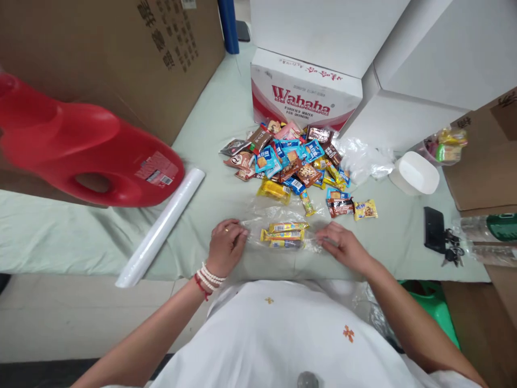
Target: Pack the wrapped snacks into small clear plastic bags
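Note:
A clear plastic bag (258,237) lies flat near the table's front edge, with several yellow-wrapped snack bars (283,235) side by side in it. My left hand (226,245) is closed on the bag's left end, fingertips pinching the film. At the opposite end, my right hand (343,245) pinches the film between thumb and fingers. Just beyond the bag spreads a heap of wrapped snacks (288,156) in blue, brown and yellow packets. A small yellow cookie packet (365,209) sits at the heap's right.
A red jug (92,151) and a white plastic roll (161,229) are at left. Behind the heap stands a Wahaha carton (302,97). Crumpled clear bags (365,159), a white tub (414,173), keys (453,248) and plastic bottles (493,229) occupy the right side.

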The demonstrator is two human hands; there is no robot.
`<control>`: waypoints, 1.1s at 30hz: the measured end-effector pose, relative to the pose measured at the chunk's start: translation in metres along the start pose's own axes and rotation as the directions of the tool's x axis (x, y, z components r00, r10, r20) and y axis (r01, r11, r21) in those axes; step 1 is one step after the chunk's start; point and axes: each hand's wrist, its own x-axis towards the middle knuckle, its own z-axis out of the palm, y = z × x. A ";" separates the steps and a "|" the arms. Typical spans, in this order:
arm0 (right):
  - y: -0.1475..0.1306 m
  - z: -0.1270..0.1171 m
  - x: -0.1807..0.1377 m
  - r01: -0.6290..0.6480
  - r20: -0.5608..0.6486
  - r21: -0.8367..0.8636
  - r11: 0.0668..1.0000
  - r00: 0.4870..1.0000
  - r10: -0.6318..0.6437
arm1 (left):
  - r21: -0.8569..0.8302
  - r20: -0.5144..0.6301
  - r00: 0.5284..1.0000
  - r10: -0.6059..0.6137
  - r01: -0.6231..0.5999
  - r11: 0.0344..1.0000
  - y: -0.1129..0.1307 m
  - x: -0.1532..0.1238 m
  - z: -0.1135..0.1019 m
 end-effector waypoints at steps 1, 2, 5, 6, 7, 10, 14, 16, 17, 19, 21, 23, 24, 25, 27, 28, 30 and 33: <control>0.004 -0.007 0.009 -0.049 -0.001 -0.024 0.998 0.999 0.049 | 0.056 -0.057 0.998 -0.035 0.039 0.998 0.002 0.000 0.002; 0.008 -0.014 0.019 -0.101 0.006 -0.066 0.993 0.995 0.101 | 0.112 -0.109 0.992 -0.069 0.081 0.990 0.004 0.000 0.004; 0.009 -0.022 0.048 -0.211 -0.024 -0.280 0.936 0.977 0.213 | 0.207 -0.213 0.966 -0.144 0.188 0.960 0.007 0.000 0.011; 0.005 -0.022 0.059 -0.219 -0.050 -0.348 0.912 0.975 0.216 | 0.208 -0.230 0.960 -0.161 0.210 0.955 0.007 0.001 0.013; -0.001 -0.020 0.069 -0.213 -0.069 -0.399 0.892 0.977 0.202 | 0.199 -0.241 0.954 -0.177 0.227 0.953 0.008 0.002 0.014; -0.023 -0.007 0.098 -0.182 -0.053 -0.471 0.863 0.983 0.178 | 0.153 -0.251 0.946 -0.206 0.249 0.956 0.013 0.007 0.015; -0.036 0.016 0.124 -0.236 -0.002 -0.506 0.829 0.962 0.273 | 0.149 -0.231 0.950 -0.209 0.246 0.958 0.026 0.018 0.016; -0.030 0.023 0.130 -0.272 0.010 -0.472 0.838 0.950 0.313 | 0.150 -0.191 0.962 -0.197 0.227 0.962 0.031 0.024 0.019; -0.026 0.023 0.133 -0.282 0.025 -0.443 0.851 0.945 0.326 | 0.140 -0.165 0.967 -0.194 0.218 0.966 0.033 0.027 0.021; -0.018 0.020 0.136 -0.272 0.062 -0.375 0.886 0.947 0.317 | 0.106 -0.117 0.970 -0.214 0.226 0.968 0.034 0.034 0.024; -0.016 0.012 0.135 -0.209 0.076 -0.316 0.926 0.967 0.244 | 0.088 -0.069 0.963 -0.259 0.265 0.960 0.033 0.040 0.025; -0.020 0.006 0.129 -0.077 0.086 -0.286 0.955 0.991 0.106 | 0.104 -0.012 0.952 -0.304 0.304 0.947 0.032 0.046 0.024; -0.024 0.004 0.123 0.008 0.110 -0.284 0.959 0.994 0.025 | 0.118 0.015 0.949 -0.313 0.310 0.944 0.032 0.047 0.023; -0.030 0.005 0.116 0.095 0.148 -0.292 0.952 0.988 -0.053 | 0.128 0.036 0.950 -0.311 0.304 0.944 0.032 0.048 0.022; -0.040 0.012 0.099 0.235 0.248 -0.317 0.919 0.956 -0.159 | 0.125 0.034 0.956 -0.292 0.286 0.950 0.032 0.048 0.021; -0.044 0.018 0.090 0.273 0.294 -0.332 0.903 0.939 -0.176 | 0.114 0.017 0.960 -0.280 0.277 0.954 0.031 0.047 0.021; -0.048 0.031 0.075 0.294 0.354 -0.366 0.883 0.921 -0.160 | 0.074 -0.023 0.970 -0.243 0.244 0.967 0.026 0.043 0.020; -0.044 0.044 0.061 0.275 0.383 -0.412 0.869 0.917 -0.109 | -0.005 -0.022 0.995 -0.095 0.095 0.995 0.009 0.035 0.011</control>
